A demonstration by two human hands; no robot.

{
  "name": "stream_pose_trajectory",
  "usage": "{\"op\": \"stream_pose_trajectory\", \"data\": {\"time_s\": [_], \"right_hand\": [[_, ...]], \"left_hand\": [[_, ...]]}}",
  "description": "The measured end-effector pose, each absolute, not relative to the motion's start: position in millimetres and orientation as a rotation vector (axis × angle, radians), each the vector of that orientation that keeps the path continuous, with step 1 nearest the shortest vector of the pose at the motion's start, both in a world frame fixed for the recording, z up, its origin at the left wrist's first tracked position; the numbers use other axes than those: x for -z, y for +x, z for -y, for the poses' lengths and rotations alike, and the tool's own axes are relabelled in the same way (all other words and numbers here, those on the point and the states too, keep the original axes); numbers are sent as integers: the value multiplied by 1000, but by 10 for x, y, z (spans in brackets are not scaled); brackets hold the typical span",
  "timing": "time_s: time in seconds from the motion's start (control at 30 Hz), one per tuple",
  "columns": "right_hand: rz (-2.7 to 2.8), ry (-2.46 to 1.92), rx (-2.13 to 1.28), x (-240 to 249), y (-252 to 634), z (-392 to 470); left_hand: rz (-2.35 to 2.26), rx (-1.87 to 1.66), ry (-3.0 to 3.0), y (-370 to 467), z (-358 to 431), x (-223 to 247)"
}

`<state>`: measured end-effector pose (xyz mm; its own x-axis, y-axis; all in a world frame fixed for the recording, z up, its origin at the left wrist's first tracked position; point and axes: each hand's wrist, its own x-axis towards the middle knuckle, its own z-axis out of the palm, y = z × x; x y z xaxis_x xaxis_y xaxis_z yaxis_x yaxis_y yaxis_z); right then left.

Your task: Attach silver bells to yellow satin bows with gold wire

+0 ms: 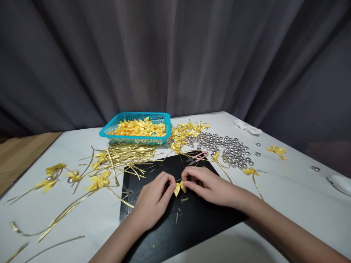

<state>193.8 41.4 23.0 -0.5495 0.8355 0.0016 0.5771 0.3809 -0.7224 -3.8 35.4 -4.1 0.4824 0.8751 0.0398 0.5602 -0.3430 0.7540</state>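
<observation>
Over a black mat [175,233], a small yellow ribbon bow [180,187] is pinched between my two hands. My left hand [155,195] has thumb and forefinger closed at the bow's left loop. On the other side, my right hand [204,184] pinches its right loop with the fingertips. A thin gold strand shows just above the bow; its ends are hidden by my fingers. Pink-handled thread snips [199,157] lie at the mat's back edge, beyond my right hand. Gold scraps [184,199] are scattered on the mat below the bow.
A blue basket [134,138] of yellow bows stands at the back, with gold ties [131,155] in front. Silver bells [233,149] spread at back right. Tied bows [100,180] lie on the left of the white table [90,226]. A white dish [340,183] sits far right.
</observation>
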Motion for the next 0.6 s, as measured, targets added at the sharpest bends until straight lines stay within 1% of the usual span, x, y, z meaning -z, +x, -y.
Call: {"op": "stream_pose_trajectory", "data": {"time_s": [0.1, 0.33, 0.47, 0.6], "right_hand": [[2392, -1127, -826, -251, 1963, -403], [2255, -1300, -995, -168, 1929, -417], [2266, -1274, -928, -179, 1917, -401], [2402, -1177, -839, -237, 1953, -388]], "left_hand": [[-1191, -565, 2019, -28, -362, 33], [-1165, -623, 2006, -47, -359, 41], [-1160, -603, 1982, -54, -355, 28], [-1160, -548, 2001, -46, -360, 17]]}}
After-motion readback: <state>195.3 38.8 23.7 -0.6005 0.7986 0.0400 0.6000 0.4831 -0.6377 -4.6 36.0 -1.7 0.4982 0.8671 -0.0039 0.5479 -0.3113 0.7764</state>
